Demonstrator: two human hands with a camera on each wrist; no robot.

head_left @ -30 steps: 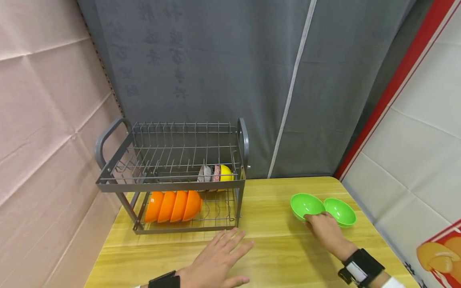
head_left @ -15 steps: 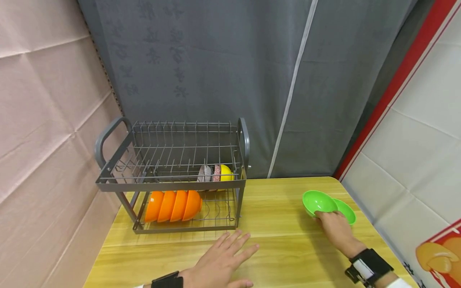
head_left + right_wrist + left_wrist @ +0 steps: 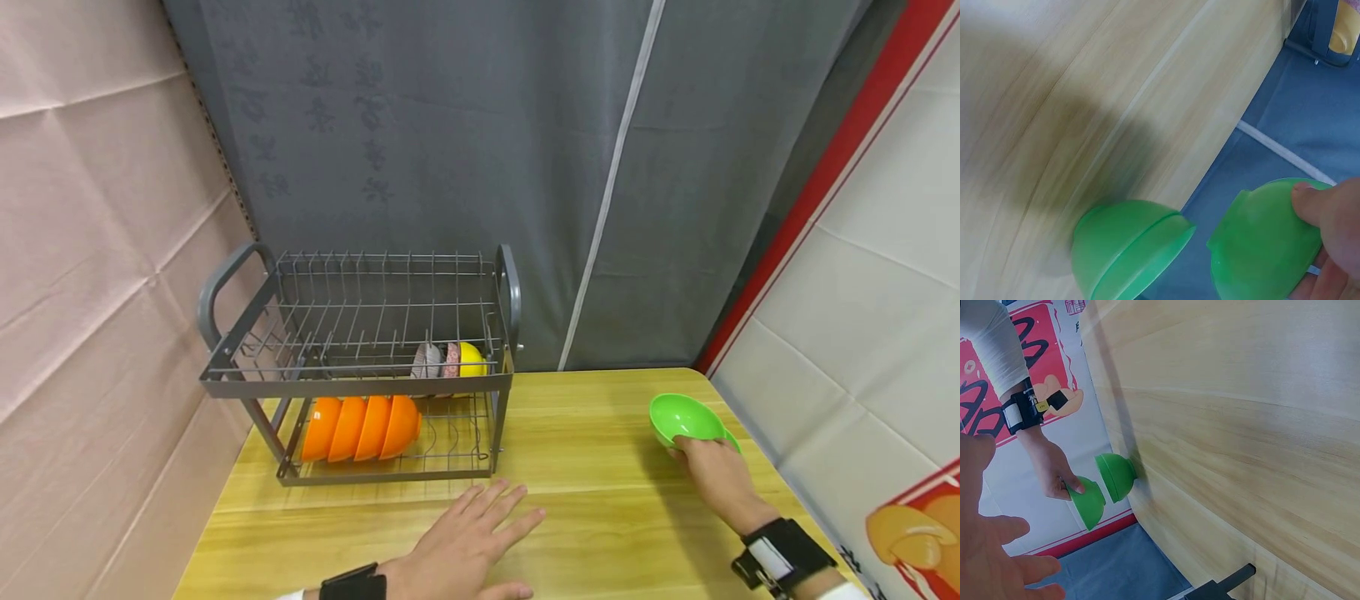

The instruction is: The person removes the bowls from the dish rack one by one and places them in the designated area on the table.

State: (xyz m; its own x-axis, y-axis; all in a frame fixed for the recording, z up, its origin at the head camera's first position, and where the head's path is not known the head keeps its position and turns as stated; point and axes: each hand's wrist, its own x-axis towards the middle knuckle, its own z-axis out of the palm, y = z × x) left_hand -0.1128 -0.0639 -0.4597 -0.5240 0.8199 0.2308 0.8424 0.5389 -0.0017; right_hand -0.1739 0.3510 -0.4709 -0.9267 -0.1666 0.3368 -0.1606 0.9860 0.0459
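Green bowl [image 3: 684, 418] lifted, mouth up, tilted; right hand [image 3: 718, 477] grip pinching rim.

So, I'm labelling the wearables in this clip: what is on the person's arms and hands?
Both hands are bare, without gloves. The left hand has a black wrist strap. The right hand has a black wrist strap with a white label, then a white sleeve.
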